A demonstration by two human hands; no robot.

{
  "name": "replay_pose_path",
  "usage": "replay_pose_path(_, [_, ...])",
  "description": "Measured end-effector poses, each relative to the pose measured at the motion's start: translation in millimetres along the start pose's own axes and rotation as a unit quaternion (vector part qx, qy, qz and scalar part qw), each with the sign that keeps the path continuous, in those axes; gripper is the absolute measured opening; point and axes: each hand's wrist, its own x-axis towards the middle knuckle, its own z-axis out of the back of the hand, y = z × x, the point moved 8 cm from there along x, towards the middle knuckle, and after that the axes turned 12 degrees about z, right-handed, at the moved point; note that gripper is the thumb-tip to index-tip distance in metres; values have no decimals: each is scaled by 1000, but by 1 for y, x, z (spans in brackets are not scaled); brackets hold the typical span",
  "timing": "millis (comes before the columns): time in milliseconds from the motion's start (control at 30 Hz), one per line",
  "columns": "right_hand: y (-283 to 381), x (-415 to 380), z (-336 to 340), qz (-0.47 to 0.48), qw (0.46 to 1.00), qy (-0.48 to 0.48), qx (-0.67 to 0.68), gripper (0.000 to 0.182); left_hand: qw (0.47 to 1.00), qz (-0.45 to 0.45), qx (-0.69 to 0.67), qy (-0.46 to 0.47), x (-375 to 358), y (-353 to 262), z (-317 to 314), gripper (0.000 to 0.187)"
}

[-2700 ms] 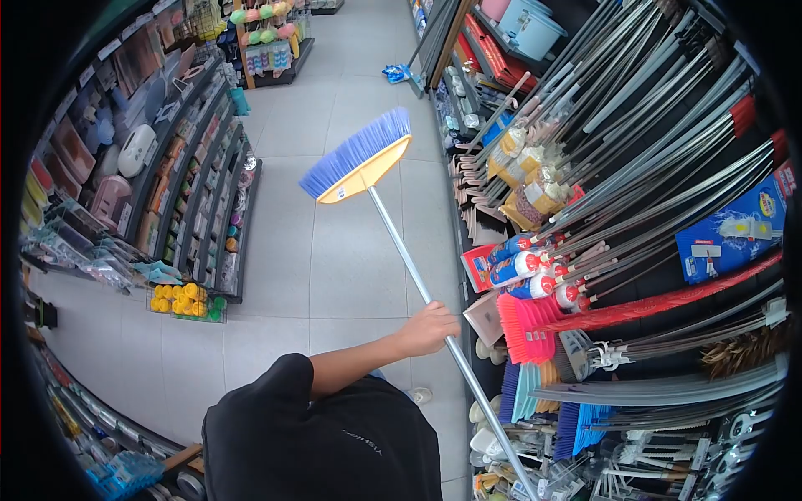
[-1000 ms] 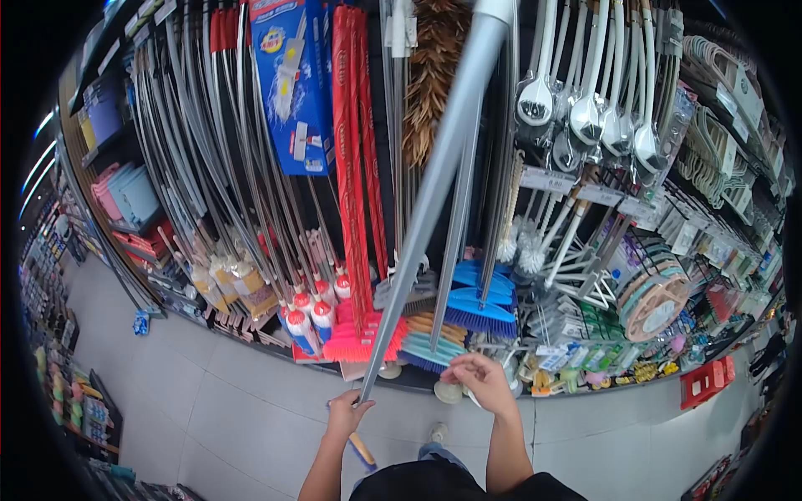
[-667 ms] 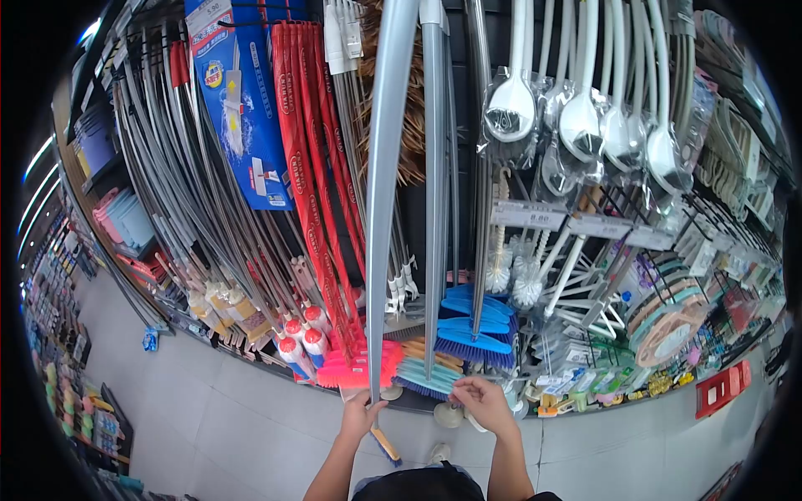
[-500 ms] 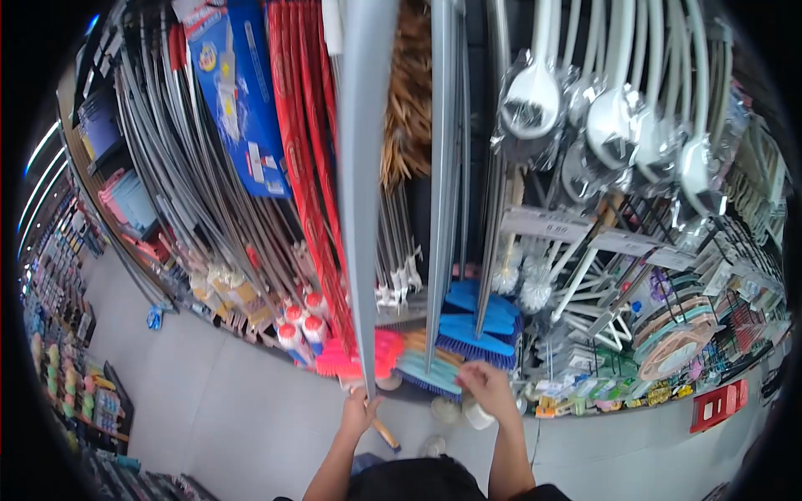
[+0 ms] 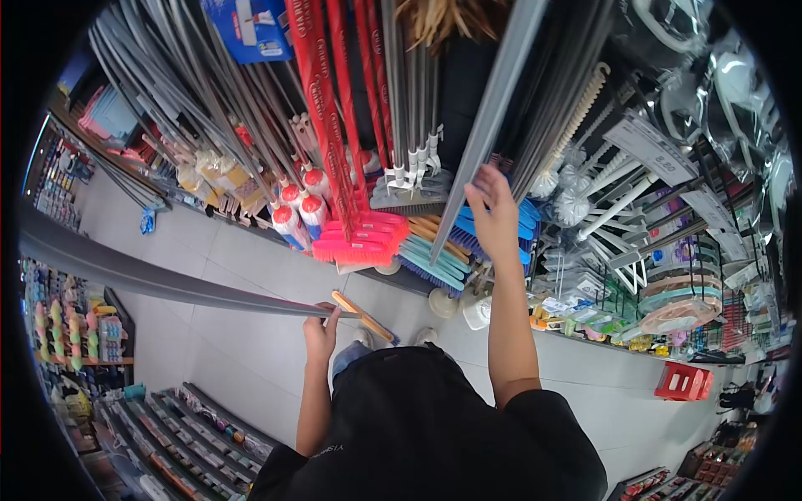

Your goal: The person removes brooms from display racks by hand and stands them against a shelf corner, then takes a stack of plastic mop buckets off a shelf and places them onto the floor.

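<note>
My left hand (image 5: 320, 331) is closed around a long grey pole (image 5: 167, 280), which slants away to the left above the floor. Just past the hand, an orange-and-blue brush head (image 5: 365, 317) lies low over the floor. My right hand (image 5: 493, 204) is raised with its fingers apart, beside another grey pole (image 5: 493, 117) standing among the brooms; whether it touches the pole is unclear. Below that hand are light-blue broom heads (image 5: 434, 263) and blue broom heads (image 5: 528, 225). Pink broom heads (image 5: 363, 240) with red handles (image 5: 322, 100) stand left of them.
White-and-red bottles (image 5: 288, 219) stand by the shelf edge. To the right hang white brushes, a price tag (image 5: 650, 146) and round hangers (image 5: 677, 313). A red basket (image 5: 683, 382) is on the floor at right. Packed shelves (image 5: 192, 442) are at lower left.
The pole in my left hand has swung from upright to slanting left. My right hand has risen toward the standing poles. The view has tilted down, showing more of my body.
</note>
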Motion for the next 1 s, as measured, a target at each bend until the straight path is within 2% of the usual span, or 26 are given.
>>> replay_pose_path(67, [-12, 9, -11, -4, 999, -19, 40, 37, 1000, -6, 3, -4, 3, 7, 12, 16])
replay_pose_path(200, [-42, 22, -33, -78, 988, 0, 136, 25, 999, 20, -25, -20, 2, 25, 35, 15])
replay_pose_path(300, [-43, 23, -34, -79, 994, -13, 73, 28, 998, 44, -33, -18, 2, 40, 51, 14])
replay_pose_path(433, [-20, 23, -35, -31, 991, -100, 82, 33, 998, 44, -43, -18, -2, 63, 67, 13])
replay_pose_path(467, [-15, 22, -36, -14, 985, -121, 118, 36, 998, 45, -41, -18, -2, 70, 69, 13])
replay_pose_path(600, [7, 13, -35, -24, 982, -148, 114, 37, 997, 23, -75, -28, -3, 87, 79, 13])
replay_pose_path(767, [20, -1, -34, -34, 981, -170, 83, 37, 998, 11, -54, 4, 2, 93, 86, 13])
replay_pose_path(933, [31, -14, -33, -42, 977, -177, 110, 37, 999, 8, -46, 19, 18, 106, 84, 13])
replay_pose_path(1000, [34, -24, -22, -59, 975, -214, 23, 41, 998, 20, -55, 18, 23, 115, 87, 15])
